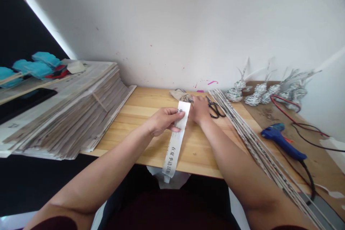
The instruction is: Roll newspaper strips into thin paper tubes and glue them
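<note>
My left hand (pixel 165 120) pinches a long strip of printed newspaper (pixel 171 151) between thumb and fingers near its upper end. The strip hangs down toward me, over the front edge of the wooden table (pixel 151 147). Beyond the strip's top end, my right hand (pixel 199 109) is at a crumpled beige cloth (pixel 178 94). Its back faces me and its fingertips bend down out of sight, so its grip does not show. Just right of that hand lies a pair of black-handled scissors (pixel 215 109), partly covered by it.
Stacked newspaper sheets (pixel 99 104) fill the left side, with a phone (pixel 29 102) and blue pieces (pixel 40 65) on top. At right lie thin rolled paper sticks (pixel 248 140), a blue glue gun (pixel 284 142) with its cord, and several woven paper figures (pixel 254 94) by the wall.
</note>
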Motion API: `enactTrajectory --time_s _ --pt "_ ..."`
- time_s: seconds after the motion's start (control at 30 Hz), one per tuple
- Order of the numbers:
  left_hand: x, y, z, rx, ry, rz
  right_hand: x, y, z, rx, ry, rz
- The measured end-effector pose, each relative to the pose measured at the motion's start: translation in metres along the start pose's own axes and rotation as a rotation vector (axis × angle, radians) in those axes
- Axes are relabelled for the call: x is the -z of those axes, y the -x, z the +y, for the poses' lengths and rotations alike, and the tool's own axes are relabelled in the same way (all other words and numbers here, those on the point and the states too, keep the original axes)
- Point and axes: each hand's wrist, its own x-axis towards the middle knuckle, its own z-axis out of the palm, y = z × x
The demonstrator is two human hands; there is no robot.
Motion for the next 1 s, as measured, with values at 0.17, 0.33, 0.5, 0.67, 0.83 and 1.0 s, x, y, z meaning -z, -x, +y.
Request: enactTrajectory --time_s 0.17,0.33,0.5,0.67,0.83,1.0 --pt "0.005 -0.036 -0.003 0.018 0.143 -0.034 -0.010 -0.005 0.013 -0.091 0.030 0.093" --pt "0.010 -0.056 -0.018 -0.005 0.171 -0.044 -0.010 -0.005 0.011 -0.143 0.055 0.118" --pt "0.017 -0.062 -0.035 0.037 0.167 -0.107 -0.010 -0.008 0.008 -0.153 0.102 0.110" --pt "0.019 -0.063 -0.034 0.042 0.213 -0.138 -0.008 -0.029 0.007 -0.195 0.175 0.094" --pt "0.020 -0.064 -0.033 0.000 0.255 -0.156 -0.010 -0.047 0.004 -0.083 0.188 0.109" --pt "0.021 -0.066 -0.034 0.000 0.273 -0.167 -0.015 -0.048 0.007 -0.073 0.160 0.179"
